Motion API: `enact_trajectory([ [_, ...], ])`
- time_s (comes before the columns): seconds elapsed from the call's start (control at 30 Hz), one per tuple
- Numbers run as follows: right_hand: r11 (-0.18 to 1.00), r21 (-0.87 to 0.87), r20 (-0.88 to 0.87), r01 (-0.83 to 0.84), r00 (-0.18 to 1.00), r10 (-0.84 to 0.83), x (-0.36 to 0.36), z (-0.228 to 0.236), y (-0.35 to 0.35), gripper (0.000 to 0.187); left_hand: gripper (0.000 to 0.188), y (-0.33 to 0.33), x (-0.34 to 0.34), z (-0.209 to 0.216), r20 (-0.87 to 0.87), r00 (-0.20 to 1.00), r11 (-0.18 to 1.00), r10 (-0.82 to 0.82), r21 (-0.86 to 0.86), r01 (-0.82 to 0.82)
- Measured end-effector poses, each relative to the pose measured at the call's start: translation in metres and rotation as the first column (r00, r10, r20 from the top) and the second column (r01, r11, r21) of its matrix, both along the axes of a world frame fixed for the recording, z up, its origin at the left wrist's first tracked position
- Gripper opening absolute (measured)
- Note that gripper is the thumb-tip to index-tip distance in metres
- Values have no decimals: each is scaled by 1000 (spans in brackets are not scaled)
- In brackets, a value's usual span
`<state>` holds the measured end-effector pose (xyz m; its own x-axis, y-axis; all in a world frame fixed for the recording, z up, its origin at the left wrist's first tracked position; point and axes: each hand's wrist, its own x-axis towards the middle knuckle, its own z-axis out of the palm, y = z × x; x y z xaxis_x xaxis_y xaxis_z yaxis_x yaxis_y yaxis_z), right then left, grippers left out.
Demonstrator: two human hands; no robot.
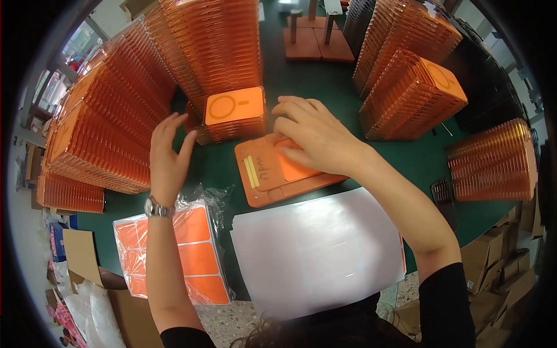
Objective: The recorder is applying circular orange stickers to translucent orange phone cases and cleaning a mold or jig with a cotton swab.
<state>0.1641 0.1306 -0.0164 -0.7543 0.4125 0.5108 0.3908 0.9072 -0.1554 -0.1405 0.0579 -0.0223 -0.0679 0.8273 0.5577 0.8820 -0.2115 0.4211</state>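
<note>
My left hand (171,159) hovers with thumb and fingers apart, just left of a short stack of orange trays (237,110). The top tray holds an orange sheet with a dark ring and a short bar. Over the orange fixture block (272,188) my right hand (316,133) reaches in from the right, its fingers spread and bent. Its thumb lies above an orange rectangular piece (295,169) set on the block; whether it touches is unclear. A yellow strip (251,172) and dark handwriting mark the block's left side. My right hand partly hides the piece.
A white sheet stack (319,249) lies in front of the block. Left of it, orange labels (200,249) sit in clear wrap. Tall tray stacks (212,46) stand at the back, left (104,127) and right (412,95). A brown stand (316,49) is at the far middle.
</note>
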Motion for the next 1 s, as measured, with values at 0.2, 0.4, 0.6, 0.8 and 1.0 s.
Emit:
enact_trajectory([
  [0.2, 935, -351, -340, 45, 925, -172, 49, 6, 5, 19, 23, 23, -22, -9, -136, 989, 968, -59, -252, 24],
  [0.4, 781, -615, -390, 102, 822, -415, 86, -12, -7, 18, 15, 1, -21, 7, 246, 963, 975, -114, -157, 155],
  [0.6, 571, -818, -331, 64, 760, -560, 93, -43, -14, 29, 12, -47, 66, -14, 427, 876, 925, -224, -191, 329],
  [0.8, 323, -946, -205, 6, 762, -614, 85, -43, -14, 41, 65, -63, 114, -25, 158, 966, 939, -205, -246, 240],
  [1.0, 95, -995, -38, 30, 769, -639, 78, -27, -6, 39, 79, -64, 110, -24, 237, 949, 920, -209, -283, 273],
])
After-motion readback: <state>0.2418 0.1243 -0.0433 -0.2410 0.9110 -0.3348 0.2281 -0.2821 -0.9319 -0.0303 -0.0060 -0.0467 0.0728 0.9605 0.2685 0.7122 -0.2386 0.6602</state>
